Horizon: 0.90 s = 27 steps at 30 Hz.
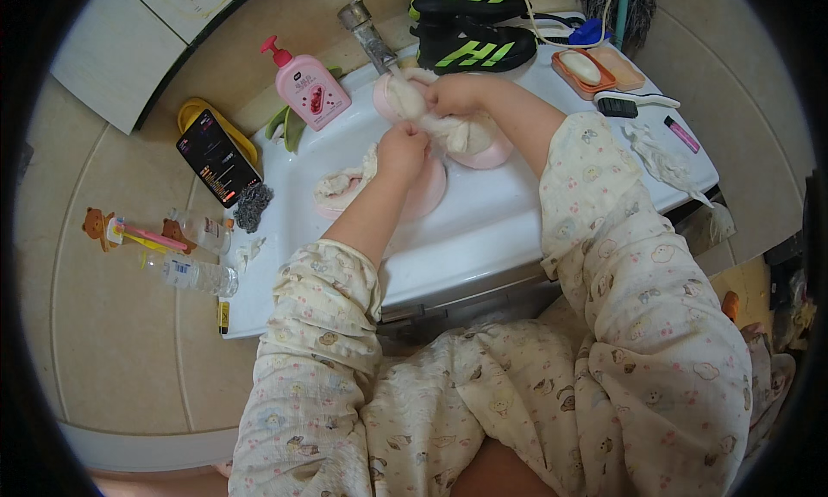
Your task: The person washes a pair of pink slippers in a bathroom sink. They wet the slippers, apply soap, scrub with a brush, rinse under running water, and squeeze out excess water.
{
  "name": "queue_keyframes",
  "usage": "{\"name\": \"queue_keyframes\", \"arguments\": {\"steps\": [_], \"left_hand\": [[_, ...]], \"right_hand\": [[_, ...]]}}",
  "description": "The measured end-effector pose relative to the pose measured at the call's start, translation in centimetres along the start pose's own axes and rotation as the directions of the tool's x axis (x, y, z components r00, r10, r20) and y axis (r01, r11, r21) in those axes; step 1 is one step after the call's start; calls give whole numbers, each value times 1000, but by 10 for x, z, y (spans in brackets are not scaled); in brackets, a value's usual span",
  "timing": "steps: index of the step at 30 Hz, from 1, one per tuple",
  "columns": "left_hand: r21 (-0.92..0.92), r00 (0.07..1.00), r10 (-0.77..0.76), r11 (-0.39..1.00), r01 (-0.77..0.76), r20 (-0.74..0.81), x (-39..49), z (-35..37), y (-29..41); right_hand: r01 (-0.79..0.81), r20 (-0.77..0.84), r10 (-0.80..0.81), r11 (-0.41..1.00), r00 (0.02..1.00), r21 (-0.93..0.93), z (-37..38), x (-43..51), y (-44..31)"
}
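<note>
My right hand (458, 95) grips the wet fleece lining of a pink slipper (480, 154) under the chrome faucet (367, 35). Water runs from the spout onto the slipper's pale fleece. My left hand (402, 151) is closed on the fleece edge near it, its fingertips partly hidden. A second pink slipper (424, 190) with fleece lining lies in the white washbasin (479, 222), partly covered by my left forearm. Left of the faucet, a pink pump bottle (314, 93) stands on the basin rim in front of some green slipper-like item (294, 130).
Black sneakers (479, 47) with green stripes stand behind the basin. On the right rim are a soap bar (580, 67) in an orange dish, a scrub brush (618, 106) and a crumpled wet plastic or tissue (660, 154). Leftward are a smartphone (220, 157), a steel-wool scrubber (252, 207) and plastic bottles (194, 274).
</note>
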<state>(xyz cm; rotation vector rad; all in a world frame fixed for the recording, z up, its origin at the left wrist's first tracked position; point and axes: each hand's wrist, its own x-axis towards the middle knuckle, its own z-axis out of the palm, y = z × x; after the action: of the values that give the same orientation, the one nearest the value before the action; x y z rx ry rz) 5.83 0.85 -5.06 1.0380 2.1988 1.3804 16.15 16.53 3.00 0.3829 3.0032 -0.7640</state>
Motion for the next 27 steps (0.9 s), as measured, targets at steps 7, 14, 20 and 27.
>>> {"name": "queue_keyframes", "arguments": {"steps": [7,14,20,27], "left_hand": [[-172,991,-82,980,101,110,-9,-4,7],[-256,964,-126,949,186,234,-17,-8,15],[-273,969,-100,948,162,225,-12,-8,7],[-208,981,-65,973,104,185,-15,-6,11]], "right_hand": [[-12,21,12,1000,1000,-24,-1,-8,-10],[-19,66,21,1000,998,-18,1,-5,-6],[-9,88,12,999,996,-32,0,-4,-8],[-31,99,33,999,995,-21,-1,-6,-10]]}}
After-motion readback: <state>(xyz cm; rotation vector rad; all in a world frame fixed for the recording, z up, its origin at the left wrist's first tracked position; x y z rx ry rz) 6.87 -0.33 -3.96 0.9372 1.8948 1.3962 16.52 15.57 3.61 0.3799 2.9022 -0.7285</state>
